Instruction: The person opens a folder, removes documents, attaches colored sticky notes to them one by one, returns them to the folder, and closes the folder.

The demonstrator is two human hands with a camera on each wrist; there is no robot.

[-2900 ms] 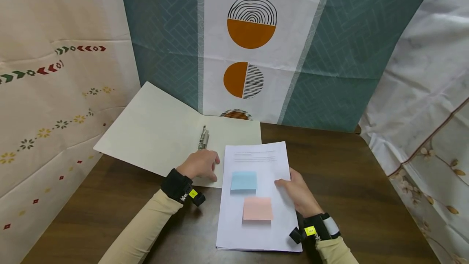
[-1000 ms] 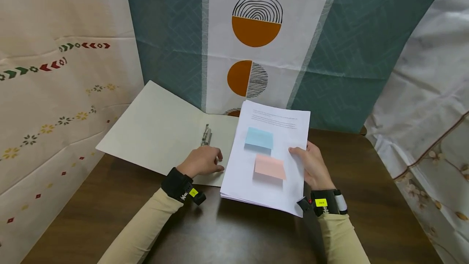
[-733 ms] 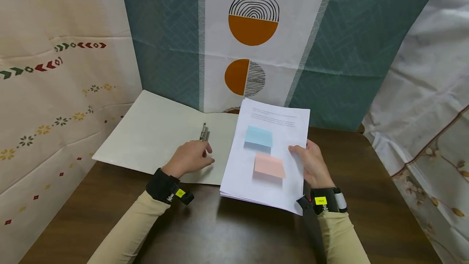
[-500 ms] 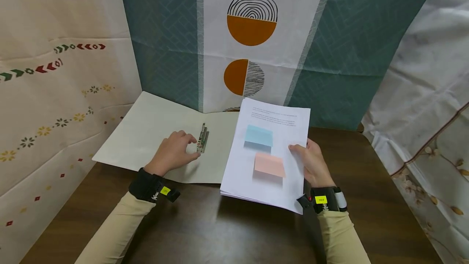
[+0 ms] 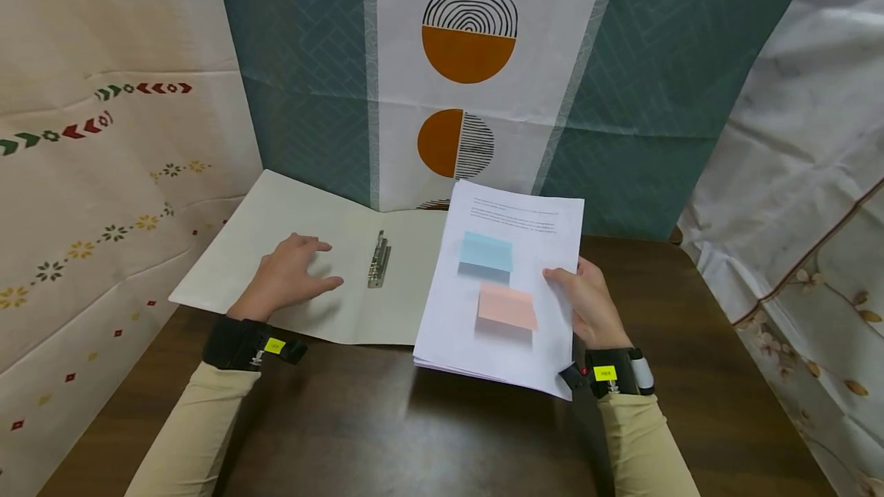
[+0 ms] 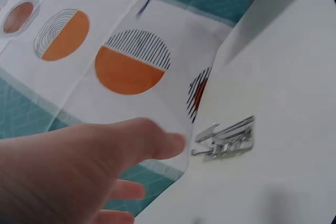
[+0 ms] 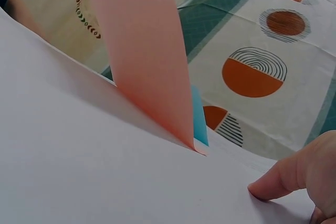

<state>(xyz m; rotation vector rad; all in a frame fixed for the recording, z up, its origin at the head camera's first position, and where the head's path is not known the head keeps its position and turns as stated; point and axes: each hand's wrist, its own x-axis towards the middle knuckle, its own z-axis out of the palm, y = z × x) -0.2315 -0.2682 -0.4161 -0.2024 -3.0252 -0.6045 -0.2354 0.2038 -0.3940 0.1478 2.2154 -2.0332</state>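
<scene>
My right hand (image 5: pixel 590 301) grips a stack of white paper sheets (image 5: pixel 442 328) by its right edge, thumb on top. A blue sticky note (image 5: pixel 486 253) and a pink sticky note (image 5: pixel 506 305) stick to the top sheet below some printed lines; in the right wrist view the pink note stands up from the page. The stack is tilted and covers the right part of an open white file folder (image 5: pixel 338 313). Inside the folder is a metal clip (image 5: pixel 378 261). My left hand (image 5: pixel 286 276) is over the folder's left cover, fingers spread and holding nothing.
The folder lies at the back of a dark wooden table (image 5: pixel 359 420), its left cover reaching the patterned cloth (image 5: pixel 138 251) on the left. A teal and white curtain (image 5: pixel 311 98) hangs behind, and a white floral cloth (image 5: pixel 815 251) hangs at the right.
The right hand has lifted the paper stack and moved it farther back over the folder. My left hand has gone left, away from the stack, uncovering the metal clip; the left cover sits lower.
</scene>
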